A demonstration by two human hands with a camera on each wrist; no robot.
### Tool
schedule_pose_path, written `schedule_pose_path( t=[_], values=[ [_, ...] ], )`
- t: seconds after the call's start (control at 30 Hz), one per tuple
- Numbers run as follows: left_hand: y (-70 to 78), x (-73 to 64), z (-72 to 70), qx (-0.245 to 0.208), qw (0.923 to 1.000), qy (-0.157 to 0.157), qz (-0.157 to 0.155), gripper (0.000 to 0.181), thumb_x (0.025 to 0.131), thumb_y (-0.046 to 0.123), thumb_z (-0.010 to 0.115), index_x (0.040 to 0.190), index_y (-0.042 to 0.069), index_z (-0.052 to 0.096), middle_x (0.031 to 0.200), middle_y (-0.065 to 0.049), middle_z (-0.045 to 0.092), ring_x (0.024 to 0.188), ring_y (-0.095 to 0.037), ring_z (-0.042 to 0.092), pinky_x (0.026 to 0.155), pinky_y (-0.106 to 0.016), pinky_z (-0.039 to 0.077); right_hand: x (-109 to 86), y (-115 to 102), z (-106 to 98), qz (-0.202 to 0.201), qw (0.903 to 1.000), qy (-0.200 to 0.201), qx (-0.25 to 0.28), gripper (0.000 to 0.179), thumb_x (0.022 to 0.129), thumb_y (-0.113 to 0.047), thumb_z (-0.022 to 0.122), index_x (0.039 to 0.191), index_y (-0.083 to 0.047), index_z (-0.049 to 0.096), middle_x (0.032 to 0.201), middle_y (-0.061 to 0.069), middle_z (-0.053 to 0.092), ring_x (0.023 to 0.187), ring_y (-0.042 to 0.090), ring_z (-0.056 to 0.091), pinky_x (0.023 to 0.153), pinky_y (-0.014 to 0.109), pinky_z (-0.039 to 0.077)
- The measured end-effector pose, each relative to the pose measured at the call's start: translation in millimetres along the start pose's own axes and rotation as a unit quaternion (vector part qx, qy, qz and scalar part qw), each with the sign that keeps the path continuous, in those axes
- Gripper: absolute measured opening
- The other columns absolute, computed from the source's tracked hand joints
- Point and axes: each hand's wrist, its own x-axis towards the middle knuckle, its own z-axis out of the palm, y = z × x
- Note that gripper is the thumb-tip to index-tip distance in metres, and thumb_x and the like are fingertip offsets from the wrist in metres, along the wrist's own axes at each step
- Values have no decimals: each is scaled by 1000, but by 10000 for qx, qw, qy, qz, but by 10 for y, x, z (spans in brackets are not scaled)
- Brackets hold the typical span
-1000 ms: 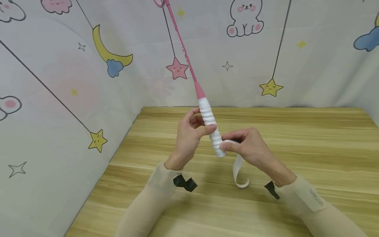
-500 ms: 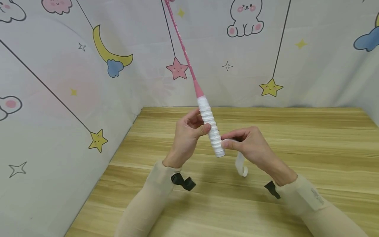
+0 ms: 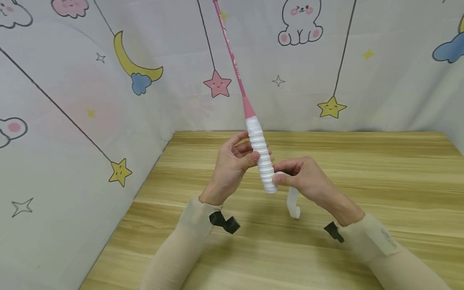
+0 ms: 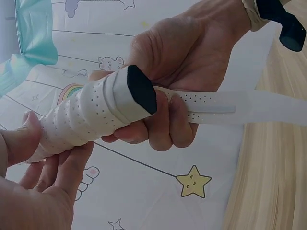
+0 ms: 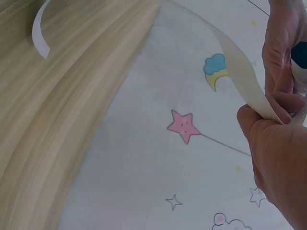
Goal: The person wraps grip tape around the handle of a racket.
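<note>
A badminton racket with a pink shaft [image 3: 232, 56] leans up and to the left in the head view, its head out of frame. Perforated white grip tape [image 3: 292, 203] winds in ridges round the handle [image 3: 258, 137]. My left hand [image 3: 231, 171] holds the handle at mid-length, thumb in front and fingers behind. Near the butt end, my right hand [image 3: 309, 179] pinches the tape between thumb and fingers; the loose tail hangs below it. A dark butt cap [image 4: 142, 91] closes the handle in the left wrist view, where the tape strip [image 4: 216, 103] runs off past the right fingers.
Beneath both hands lies a wood-grain table [image 3: 362, 193]. A pale curtain [image 3: 253, 108] printed with stars and clouds stands behind it and along the left side. Each wrist carries a small black camera [image 3: 224, 222]. Teal cloth-like material [image 4: 36, 48] shows in the left wrist view.
The racket shaft has swung slightly to the right, and the loop at its top has left the view. The loose tape tail hangs differently, higher than before. Both hands keep their holds.
</note>
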Motion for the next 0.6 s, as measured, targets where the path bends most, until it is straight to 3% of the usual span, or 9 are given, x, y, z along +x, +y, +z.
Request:
schedule_pose_path(
  t=[0.13,0.27,0.4,0.5,0.6],
  values=[
    [10,-9,23,190,9996,162,-95,53,105,-10,59,155,-3,45,112,-1,77,100,-14,81,93,-30,66,3,8,3,-35,10000,84,9,36,97,-11,83,123,12,76,103,-12,83,95,5,75,86,24,62],
    [6,-22,74,987,9937,525,-28,57,100,-5,69,154,1,53,120,-5,73,102,-11,74,94,-28,62,14,12,9,111,9994,307,-137,32,95,-7,84,121,10,78,105,-4,84,93,8,75,84,24,62],
    [-4,-21,126,1879,9787,818,152,60,95,-1,80,151,4,61,125,-12,70,103,-14,68,90,-28,58,14,8,15,292,9980,489,-290,31,94,-8,86,120,7,79,109,5,84,92,10,73,82,25,62],
    [-1,-18,152,2184,9706,986,243,59,93,1,84,149,5,64,122,-17,72,102,-14,69,88,-28,58,6,5,25,325,9973,553,-347,32,93,-11,87,120,5,80,112,10,84,93,12,73,83,26,61],
    [0,-13,153,2178,9690,1126,294,58,93,0,84,147,5,66,118,-16,74,101,-13,69,88,-28,58,-6,-6,32,282,9972,590,-370,32,94,-14,87,120,3,81,112,9,84,93,12,74,83,26,61]
  ],
)
